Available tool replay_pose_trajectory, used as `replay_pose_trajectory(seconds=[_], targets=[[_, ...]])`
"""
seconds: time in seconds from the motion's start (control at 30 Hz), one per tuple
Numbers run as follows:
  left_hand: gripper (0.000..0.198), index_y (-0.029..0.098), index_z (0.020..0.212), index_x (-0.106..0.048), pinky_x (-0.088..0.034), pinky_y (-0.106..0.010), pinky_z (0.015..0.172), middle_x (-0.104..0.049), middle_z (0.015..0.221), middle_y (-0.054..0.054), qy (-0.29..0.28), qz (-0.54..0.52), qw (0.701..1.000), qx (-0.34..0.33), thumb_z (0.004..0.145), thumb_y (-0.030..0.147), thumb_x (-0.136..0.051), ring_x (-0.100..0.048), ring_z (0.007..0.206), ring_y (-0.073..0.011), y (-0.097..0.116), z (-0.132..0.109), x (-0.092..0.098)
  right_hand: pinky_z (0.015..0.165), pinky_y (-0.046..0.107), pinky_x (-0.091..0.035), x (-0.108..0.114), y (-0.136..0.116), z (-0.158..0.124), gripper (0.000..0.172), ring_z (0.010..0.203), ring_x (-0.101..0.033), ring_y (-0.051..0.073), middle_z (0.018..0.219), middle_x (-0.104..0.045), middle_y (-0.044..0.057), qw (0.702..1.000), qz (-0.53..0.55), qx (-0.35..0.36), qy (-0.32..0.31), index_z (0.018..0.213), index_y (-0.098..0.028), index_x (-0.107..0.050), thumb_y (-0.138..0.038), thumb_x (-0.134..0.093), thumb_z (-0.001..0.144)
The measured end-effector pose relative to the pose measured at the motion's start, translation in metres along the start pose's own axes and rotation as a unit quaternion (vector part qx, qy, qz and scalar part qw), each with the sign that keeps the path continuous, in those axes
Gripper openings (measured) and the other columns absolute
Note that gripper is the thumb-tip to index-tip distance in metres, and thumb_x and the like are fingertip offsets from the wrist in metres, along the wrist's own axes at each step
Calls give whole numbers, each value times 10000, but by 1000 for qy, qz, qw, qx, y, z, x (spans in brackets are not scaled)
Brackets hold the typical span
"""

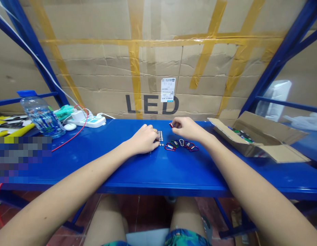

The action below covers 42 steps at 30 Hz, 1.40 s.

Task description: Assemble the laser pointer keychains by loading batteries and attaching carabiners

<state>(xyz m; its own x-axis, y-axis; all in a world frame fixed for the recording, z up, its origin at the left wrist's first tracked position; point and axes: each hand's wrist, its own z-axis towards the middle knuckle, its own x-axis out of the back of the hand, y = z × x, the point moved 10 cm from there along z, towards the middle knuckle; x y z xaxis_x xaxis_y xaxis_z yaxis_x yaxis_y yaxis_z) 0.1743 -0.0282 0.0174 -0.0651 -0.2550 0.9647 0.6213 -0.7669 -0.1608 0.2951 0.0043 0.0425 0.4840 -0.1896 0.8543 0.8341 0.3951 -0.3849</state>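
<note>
My left hand (145,139) rests on the blue shelf (158,167), fingers curled, its fingertips touching a cluster of small silver rings (160,137). Whether it grips one I cannot tell. My right hand (187,128) is closed in a pinch on a small red carabiner (171,125), held just above the shelf behind the rings. A row of small coloured carabiners (181,145), red, green and blue, lies on the shelf under my right wrist.
An open cardboard box (253,138) holding small coloured items sits at the right. At the left stand a plastic water bottle (42,116), a white power strip (88,120) with red cable, and a white mouse (69,126). Taped cardboard forms the back wall.
</note>
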Motion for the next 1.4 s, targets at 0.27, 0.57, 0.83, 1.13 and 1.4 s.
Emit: replay_pose_trajectory(seconds=[0.27, 0.57, 0.83, 1.13, 1.4], targets=[[226, 206, 852, -775, -332, -381, 794, -721, 893, -89, -42, -10, 999, 18, 892, 226, -553, -549, 945, -283, 1, 2, 0, 633, 267, -429, -6, -13, -2, 139, 737, -624, 171, 820, -707, 47, 999, 31, 34, -2, 893, -172, -650, -153, -577, 776], [195, 180, 806, -743, -314, -380, 815, -706, 882, -103, -57, -10, 998, 9, 889, 233, -574, -535, 961, -275, 3, 4, -3, 632, 273, -426, -7, -17, -3, 108, 717, -609, 168, 805, -697, 43, 998, 47, 48, -7, 867, -175, -634, -169, -586, 770], [102, 169, 767, -690, -321, -364, 832, -684, 855, -72, -58, -78, 995, 15, 831, 212, -622, -503, 971, -260, 3, 2, -4, 669, 275, -443, -8, -26, -4, 109, 719, -601, 157, 783, -674, 15, 993, 83, 86, -7, 850, -184, -616, -138, -590, 755], [160, 172, 850, -705, -413, -327, 721, -724, 845, -59, 117, -58, 991, -5, 907, 248, -576, -629, 794, -200, -8, 1, 24, 648, 270, -454, -11, -31, -6, 149, 703, -625, 147, 829, -694, 11, 988, 116, 103, -12, 890, -190, -641, -147, -560, 772], [211, 153, 966, -674, -527, -304, 726, -748, 908, -75, 298, -103, 946, -71, 999, 249, -489, -701, 828, -182, -4, -11, 47, 632, 268, -472, -18, -35, -7, 163, 687, -629, 149, 804, -695, 12, 977, 186, 98, -26, 897, -177, -665, -172, -582, 758]])
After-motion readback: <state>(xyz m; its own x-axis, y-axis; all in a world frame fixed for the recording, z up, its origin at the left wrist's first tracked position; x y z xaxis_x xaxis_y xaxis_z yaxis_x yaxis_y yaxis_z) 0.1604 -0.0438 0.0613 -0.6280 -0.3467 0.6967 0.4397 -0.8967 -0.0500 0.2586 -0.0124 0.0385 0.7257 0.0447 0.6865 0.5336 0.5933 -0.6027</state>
